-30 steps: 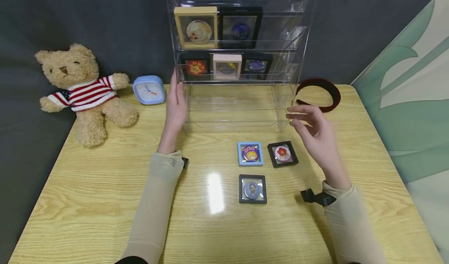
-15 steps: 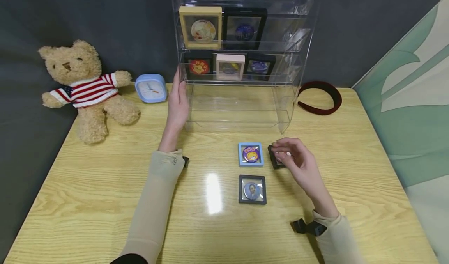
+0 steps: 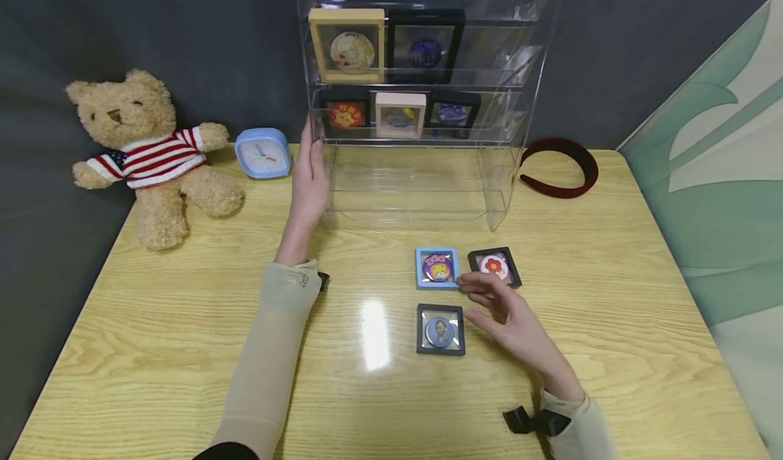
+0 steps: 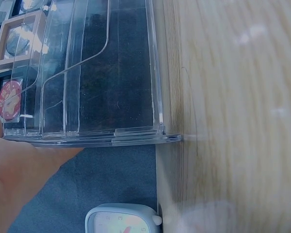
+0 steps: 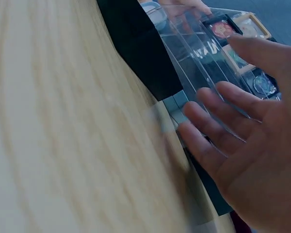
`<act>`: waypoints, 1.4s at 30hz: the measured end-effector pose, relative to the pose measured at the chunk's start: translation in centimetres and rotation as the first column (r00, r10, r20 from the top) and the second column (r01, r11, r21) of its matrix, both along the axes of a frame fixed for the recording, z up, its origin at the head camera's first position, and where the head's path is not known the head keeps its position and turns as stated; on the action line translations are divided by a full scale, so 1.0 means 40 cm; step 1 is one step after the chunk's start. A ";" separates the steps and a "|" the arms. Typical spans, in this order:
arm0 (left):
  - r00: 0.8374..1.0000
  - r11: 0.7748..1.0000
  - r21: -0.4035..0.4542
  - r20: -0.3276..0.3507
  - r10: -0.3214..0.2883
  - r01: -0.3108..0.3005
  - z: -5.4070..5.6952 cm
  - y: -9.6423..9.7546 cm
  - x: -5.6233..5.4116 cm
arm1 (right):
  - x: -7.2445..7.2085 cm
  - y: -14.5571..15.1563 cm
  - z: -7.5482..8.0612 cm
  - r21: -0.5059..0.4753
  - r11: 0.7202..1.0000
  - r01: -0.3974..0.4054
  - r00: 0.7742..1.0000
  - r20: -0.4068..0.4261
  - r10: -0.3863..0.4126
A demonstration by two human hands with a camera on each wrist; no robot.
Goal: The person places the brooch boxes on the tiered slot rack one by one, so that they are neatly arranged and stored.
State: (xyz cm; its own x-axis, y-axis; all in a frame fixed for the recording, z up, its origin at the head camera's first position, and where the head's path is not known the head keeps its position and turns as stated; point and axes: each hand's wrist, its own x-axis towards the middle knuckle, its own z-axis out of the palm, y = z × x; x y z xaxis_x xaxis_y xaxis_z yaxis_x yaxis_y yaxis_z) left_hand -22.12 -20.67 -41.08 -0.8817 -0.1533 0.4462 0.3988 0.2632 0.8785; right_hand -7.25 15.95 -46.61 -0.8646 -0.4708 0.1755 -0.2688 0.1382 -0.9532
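We see the left hand resting flat along the left side edge of the clear stand, its fingers straight. The right hand reaches in from the near right, thumb and fingers spread with a gap between them, pinching nothing. Its fingertips are at the near right corner of the blue frame; whether they touch it, we cannot tell. Those fingers cover part of the near edge of the flower frame, which lies slightly turned, just right of the blue one. The portrait frame lies nearer us, just left of the thumb, with a strip of wood separating it from the blue frame. Between the blue frame's far edge and the stand we find some room, and wider room on the tabletop left of the left sleeve.
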 end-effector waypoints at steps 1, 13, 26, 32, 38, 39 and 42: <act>1.000 1.000 -0.003 0.001 0.003 -0.003 0.000 0.000 0.000 | 0.002 0.001 -0.002 0.008 1.000 -0.017 1.000 0.007 0.017; 0.999 1.000 -0.008 -0.032 -0.013 0.013 0.001 0.001 -0.001 | 0.014 0.015 -0.001 0.237 0.961 -0.141 0.986 -0.051 0.157; 1.000 1.000 0.015 0.018 -0.008 0.007 -0.001 0.002 0.006 | 0.022 0.022 0.000 0.372 0.912 -0.171 0.967 -0.113 0.227; 1.000 1.000 -0.001 -0.013 -0.011 0.011 -0.003 0.000 0.006 | 0.019 0.017 -0.002 0.283 0.942 -0.183 0.965 -0.130 0.226; 1.000 1.000 -0.002 -0.009 -0.018 0.018 -0.001 0.000 0.005 | 0.023 0.014 -0.004 0.273 0.947 -0.168 0.975 -0.096 0.200; 1.000 1.000 -0.002 -0.006 -0.016 0.016 0.000 0.001 0.005 | 0.023 0.014 -0.005 0.281 0.946 -0.161 0.977 -0.087 0.192; 1.000 1.000 -0.001 -0.007 -0.010 0.010 0.000 0.001 0.003 | 0.021 0.015 -0.008 0.256 0.952 -0.168 0.982 -0.040 0.184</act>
